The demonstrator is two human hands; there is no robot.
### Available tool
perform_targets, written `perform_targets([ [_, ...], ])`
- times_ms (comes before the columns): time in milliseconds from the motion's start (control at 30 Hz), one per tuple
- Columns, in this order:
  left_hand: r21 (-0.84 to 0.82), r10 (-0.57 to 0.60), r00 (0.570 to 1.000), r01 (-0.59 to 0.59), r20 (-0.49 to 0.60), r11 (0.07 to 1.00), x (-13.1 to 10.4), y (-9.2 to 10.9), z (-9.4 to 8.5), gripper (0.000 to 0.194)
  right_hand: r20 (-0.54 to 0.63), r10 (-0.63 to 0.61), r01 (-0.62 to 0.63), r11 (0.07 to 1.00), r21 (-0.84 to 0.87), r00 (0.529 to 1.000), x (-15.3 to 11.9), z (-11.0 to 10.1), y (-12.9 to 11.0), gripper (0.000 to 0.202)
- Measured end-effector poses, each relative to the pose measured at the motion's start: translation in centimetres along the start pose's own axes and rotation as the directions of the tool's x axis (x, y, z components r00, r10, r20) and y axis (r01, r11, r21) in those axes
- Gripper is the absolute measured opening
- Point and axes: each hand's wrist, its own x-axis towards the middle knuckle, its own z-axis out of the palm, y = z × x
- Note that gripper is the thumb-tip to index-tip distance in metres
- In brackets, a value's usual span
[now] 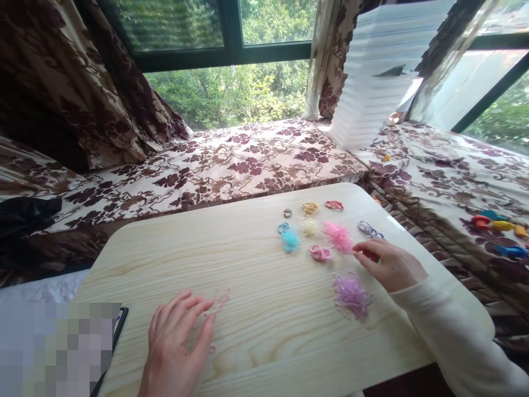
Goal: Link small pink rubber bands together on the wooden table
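Observation:
My left hand (179,339) rests low over the tabletop with its fingers apart, beside and partly over a loose scatter of pale pink elastic bands (223,298). My right hand (390,266) has its thumb and forefinger drawn together at the edge of a bright pink pile of elastic bands (338,237); what the fingertips hold is too small to make out. A bit of green shows under that hand. Nearer me lies a lilac pile of bands (351,296). Thicker pink hair ties (320,253) are left of the right hand, and purple hair ties (371,230) sit just beyond it.
Farther back lie turquoise bands (290,241), cream bands (309,227), yellow ties (309,208), red ties (334,205) and a dark ring (287,213). The wooden table (173,248) meets a flowered window seat (248,160). A tall white stack (372,82) and colourful toys (502,225) stand on the seat.

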Motion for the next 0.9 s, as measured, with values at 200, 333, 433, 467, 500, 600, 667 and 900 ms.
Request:
perform_targets([
  [200,0.014,-0.025,0.999,0.025,0.022,1.000,-0.2,-0.3,-0.1,0.016,-0.007,0.023,-0.023,0.999,-0.035,1.000,0.3,0.9,0.2,0.034],
  [333,-0.001,-0.026,0.999,0.026,0.026,1.000,0.0,-0.4,-0.1,0.018,-0.012,0.044,-0.044,0.998,-0.051,0.999,0.4,0.9,-0.3,0.034],
  [433,-0.005,-0.024,0.999,0.025,0.033,1.000,0.1,-0.3,-0.1,0.017,-0.003,0.040,-0.040,0.998,-0.045,0.999,0.3,0.8,-0.6,0.031],
  [467,-0.004,-0.026,0.999,0.026,0.039,1.000,0.1,-0.3,-0.1,0.018,-0.003,0.037,-0.037,0.998,-0.043,0.999,0.2,0.8,-0.6,0.029],
  [500,-0.004,-0.028,0.999,0.029,0.045,1.000,0.1,-0.2,-0.1,0.018,-0.004,0.035,-0.035,0.999,-0.042,0.999,0.2,0.7,-0.6,0.029],
  [600,-0.003,-0.034,0.998,0.034,0.054,0.999,0.2,-0.2,0.0,0.018,-0.006,0.028,-0.028,0.999,-0.038,1.000,-0.2,0.5,-0.2,0.029],
  [667,-0.004,-0.032,0.998,0.033,0.047,0.999,0.2,-0.1,0.0,0.017,-0.012,0.030,-0.030,0.999,-0.037,0.999,-0.5,0.4,0.2,0.030],
  [900,-0.022,-0.047,0.997,0.049,0.057,0.999,0.5,0.2,-0.2,0.014,-0.160,0.004,-0.023,0.993,-0.114,0.987,-1.1,0.2,0.2,0.030],
])
